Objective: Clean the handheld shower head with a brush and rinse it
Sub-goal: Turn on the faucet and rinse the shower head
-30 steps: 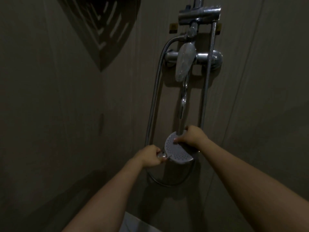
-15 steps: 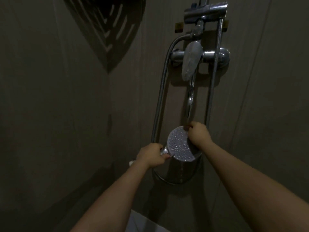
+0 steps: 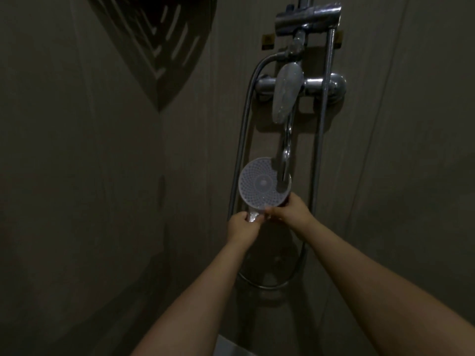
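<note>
Right now the shower head (image 3: 262,186) stands just above both hands, its round nozzle face turned toward the camera and its handle pointing straight down. The left hand (image 3: 243,227) grips the handle where it meets the head, fingers curled around it. The right hand (image 3: 289,210) pinches the lower rim of the face from the right, so both hands touch it. The spout (image 3: 285,155) ends in front of the face's upper right. No brush is visible, so rinsing under the spout looks like the step in hand.
</note>
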Tool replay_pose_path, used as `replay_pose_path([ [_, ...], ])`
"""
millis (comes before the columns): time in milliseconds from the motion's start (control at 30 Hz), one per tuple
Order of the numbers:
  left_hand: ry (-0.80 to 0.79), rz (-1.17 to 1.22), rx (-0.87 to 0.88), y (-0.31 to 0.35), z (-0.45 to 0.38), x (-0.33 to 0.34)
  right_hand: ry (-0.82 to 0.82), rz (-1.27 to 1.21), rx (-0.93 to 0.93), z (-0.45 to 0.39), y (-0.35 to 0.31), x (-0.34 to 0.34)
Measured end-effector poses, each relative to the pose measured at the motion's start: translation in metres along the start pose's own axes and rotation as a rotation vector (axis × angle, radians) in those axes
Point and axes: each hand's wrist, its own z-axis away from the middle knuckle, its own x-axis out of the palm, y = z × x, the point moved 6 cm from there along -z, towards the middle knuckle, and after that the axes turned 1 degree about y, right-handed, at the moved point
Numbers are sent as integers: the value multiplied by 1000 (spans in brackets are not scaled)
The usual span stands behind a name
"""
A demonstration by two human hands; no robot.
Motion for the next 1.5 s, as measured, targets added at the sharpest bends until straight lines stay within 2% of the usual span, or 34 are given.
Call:
replay_pose_path([
  [100, -21, 30, -36, -3, 4, 9, 131, -49, 40, -3, 2, -14],
  [300, -136, 227, -170, -7, 13, 29, 273, -117, 69, -5, -1, -27],
  [400, -174, 310, -229, -10, 14, 34, 145, -126, 66, -6, 0, -28],
  [467, -189, 337, -241, -12, 15, 35, 34, -22, 30, -6, 2, -27],
  [600, -282, 441, -276, -7, 21, 38, 76, -40, 39, -6, 4, -31],
  [767, -325, 349, -304, -7, 25, 43, 147, 65, -26, -9, -8, -34],
  [933, -350, 285, -323, -7, 28, 49, 363, 269, -65, -1, -34, -43],
  [1067, -300, 291, -315, -5, 27, 49, 493, 463, -76, -1, -54, -62],
  [1133, -305, 304, -303, -1, 28, 48, 465, 450, -105, -4, -60, -64],
  [1233, -342, 242, -261, 4, 28, 45, 323, 421, -142, -5, -62, -52],
  [1333, -354, 14, -147, 2, 26, 48, 229, 789, -144, -4, -50, -41],
  [1400, -344, -85, -80, 0, 26, 47, 262, 957, -136, -3, -42, -46],
  [1500, -378, -186, -41, -6, 25, 42, 330, 950, -181, 1, -43, -56],
])
